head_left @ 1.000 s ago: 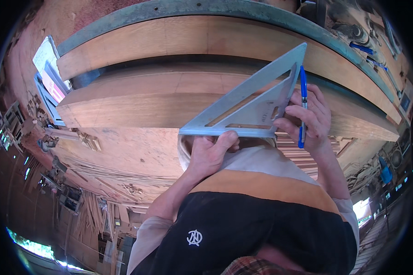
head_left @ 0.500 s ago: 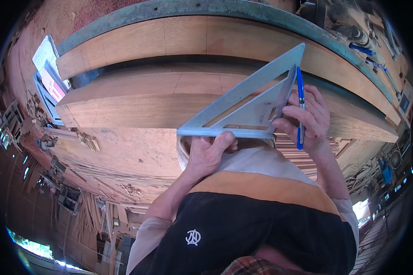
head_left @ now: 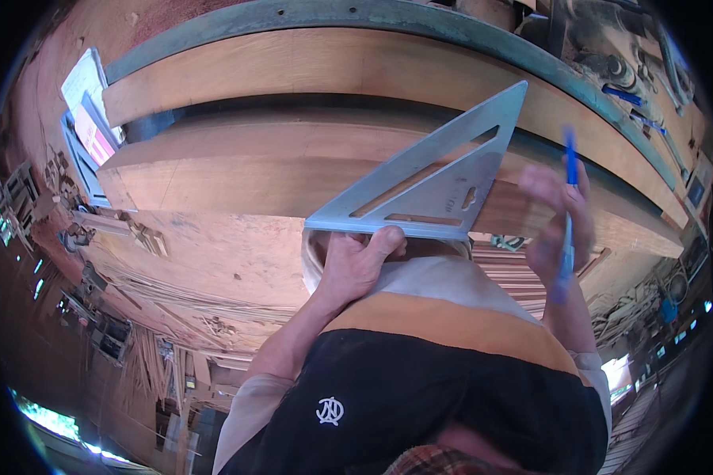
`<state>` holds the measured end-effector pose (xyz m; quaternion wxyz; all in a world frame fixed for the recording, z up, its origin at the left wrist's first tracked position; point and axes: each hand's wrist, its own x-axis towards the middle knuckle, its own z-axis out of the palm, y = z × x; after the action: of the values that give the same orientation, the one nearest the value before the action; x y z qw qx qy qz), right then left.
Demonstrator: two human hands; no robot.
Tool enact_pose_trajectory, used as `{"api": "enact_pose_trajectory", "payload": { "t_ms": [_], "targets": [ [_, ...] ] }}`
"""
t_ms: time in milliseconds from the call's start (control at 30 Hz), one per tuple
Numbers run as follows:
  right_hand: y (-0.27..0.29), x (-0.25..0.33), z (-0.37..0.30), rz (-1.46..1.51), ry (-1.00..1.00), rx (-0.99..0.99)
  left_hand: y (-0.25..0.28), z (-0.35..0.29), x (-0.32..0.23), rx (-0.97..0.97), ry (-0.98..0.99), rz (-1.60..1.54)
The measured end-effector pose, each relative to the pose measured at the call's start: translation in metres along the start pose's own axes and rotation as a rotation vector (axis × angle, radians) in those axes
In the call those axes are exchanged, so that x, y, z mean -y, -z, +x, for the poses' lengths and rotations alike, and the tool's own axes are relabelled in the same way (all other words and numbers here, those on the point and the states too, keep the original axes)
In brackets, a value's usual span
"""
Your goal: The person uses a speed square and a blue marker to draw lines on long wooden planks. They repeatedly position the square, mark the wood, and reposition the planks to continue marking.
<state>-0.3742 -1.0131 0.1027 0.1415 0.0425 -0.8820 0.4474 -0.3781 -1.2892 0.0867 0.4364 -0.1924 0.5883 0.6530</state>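
Note:
A grey metal speed square (head_left: 440, 198) lies across the near wooden beam (head_left: 230, 187), its thick edge along the beam's near side. My left hand (head_left: 358, 265) is closed on that edge, thumb on top and fingers underneath. To the right of the square, my right hand (head_left: 561, 214) is raised and blurred by motion. It holds a blue pen (head_left: 570, 162) that stands roughly upright in the picture, apart from the beam.
Beyond a dark gap runs a second wooden beam (head_left: 238, 70), backed by a green metal edge (head_left: 317, 13). Papers (head_left: 87, 87) sit at the left end. Tools and blue pens (head_left: 622, 96) lie at the far right. Wood strips (head_left: 507, 273) lie below on the right.
My right hand has moved right, away from the square, taking the pen with it. My left hand and the square stay nearly in place.

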Motion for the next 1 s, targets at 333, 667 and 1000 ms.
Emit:
{"api": "enact_pose_trajectory", "payload": {
  "t_ms": [333, 667, 1000],
  "targets": [
    [-0.061, 0.019, 0.078, 0.202, 0.077, 0.493, 0.002, 0.003, 0.005, 0.033, -0.098, 0.022],
    [-0.061, 0.032, 0.103, -0.090, 0.152, 0.607, 0.003, 0.008, 0.019, 0.022, -0.112, 0.049],
    [-0.038, 0.023, 0.104, -0.099, 0.088, 0.495, -0.002, 0.007, 0.014, 0.036, -0.070, 0.025]
  ]
}}
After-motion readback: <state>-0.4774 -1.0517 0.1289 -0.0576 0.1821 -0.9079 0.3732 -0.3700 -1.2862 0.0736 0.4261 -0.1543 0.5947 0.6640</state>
